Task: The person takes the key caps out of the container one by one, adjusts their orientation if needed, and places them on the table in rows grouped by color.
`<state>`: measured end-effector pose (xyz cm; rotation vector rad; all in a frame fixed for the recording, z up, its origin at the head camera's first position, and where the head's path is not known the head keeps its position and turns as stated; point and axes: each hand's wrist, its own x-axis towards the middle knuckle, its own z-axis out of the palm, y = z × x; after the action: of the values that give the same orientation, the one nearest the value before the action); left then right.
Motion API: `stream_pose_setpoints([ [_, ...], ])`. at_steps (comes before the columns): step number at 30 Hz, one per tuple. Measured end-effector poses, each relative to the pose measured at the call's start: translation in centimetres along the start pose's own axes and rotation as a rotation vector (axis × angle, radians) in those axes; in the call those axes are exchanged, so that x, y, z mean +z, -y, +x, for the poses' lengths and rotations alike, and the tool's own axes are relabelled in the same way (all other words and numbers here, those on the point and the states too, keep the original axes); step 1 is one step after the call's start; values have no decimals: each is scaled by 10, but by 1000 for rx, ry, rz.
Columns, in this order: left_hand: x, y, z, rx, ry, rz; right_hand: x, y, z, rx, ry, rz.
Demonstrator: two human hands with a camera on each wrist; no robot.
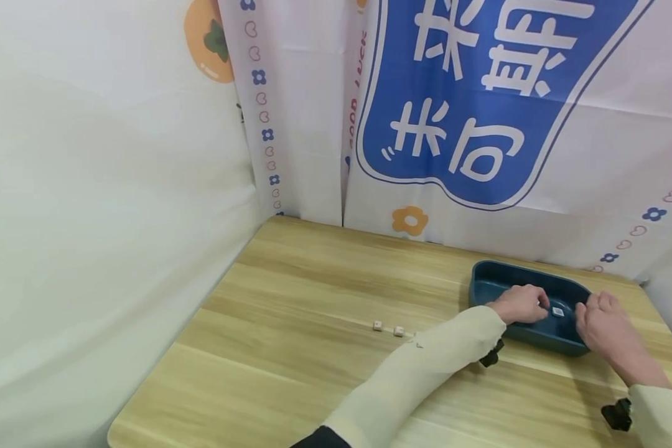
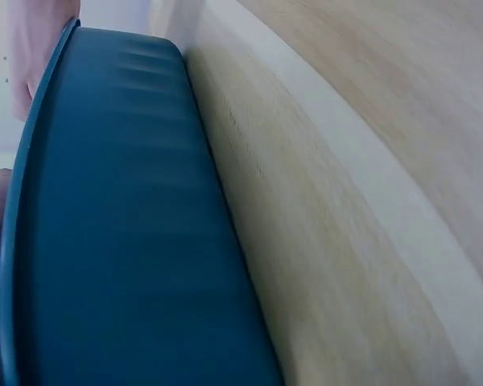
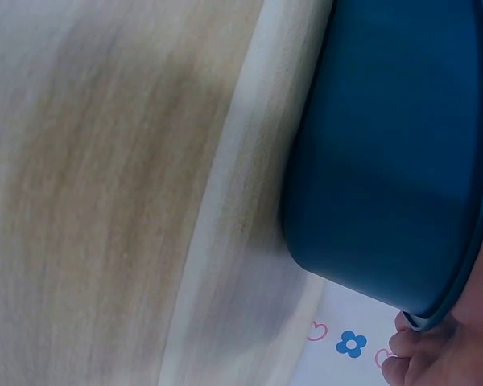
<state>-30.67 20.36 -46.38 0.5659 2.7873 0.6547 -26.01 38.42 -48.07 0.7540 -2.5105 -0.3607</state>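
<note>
A printed sheet [image 1: 313, 124] hangs behind the table [image 1: 291, 298]. On the table's right side stands the blue tray [image 1: 529, 341], its long axis slanting from far left to near right in the head view. The left sleeve [image 1: 437, 361] crosses in front of it. The right hand [image 1: 607, 323] is at the tray's right end, fingers bent over the rim, thumb toward the inside; it appears to grip the rim. The left hand [image 1: 519, 303] reaches in over the near wall, fingers curled down; whether they pinch anything cannot be told. The white tile [image 1: 558, 312] lies in the tray between the hands, just right of the left fingertips, which look nearer than the right thumb. Smallest, two cubes [image 1: 378, 325] sit on the table, well left of the tray.
</note>
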Motion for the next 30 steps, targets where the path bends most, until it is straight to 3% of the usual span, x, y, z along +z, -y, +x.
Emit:
stream_pose_setpoints([
  [3, 3, -4, 5, 0, 6, -26, -3, -2, -5, -65, 33, -86],
  [5, 3, -6, 7, 8, -1, -28, -5, -3, -4, -65, 56, -89],
  [12, 3, -9, 15, -18, -20, -45, -9, 0, 0, 9, 125, 5],
  [17, 4, -11, 20, -63, 38, -150, -9, 4, 2, 90, 94, 74],
  [20, 3, -12, 24, -72, 54, -145, -11, 4, 6, 110, 58, 100],
  [27, 2, -14, 31, -68, 100, -37, -13, 2, 6, -44, 73, -75],
  [30, 4, -14, 32, -63, 111, 10, -11, 4, 5, -64, 52, -102],
])
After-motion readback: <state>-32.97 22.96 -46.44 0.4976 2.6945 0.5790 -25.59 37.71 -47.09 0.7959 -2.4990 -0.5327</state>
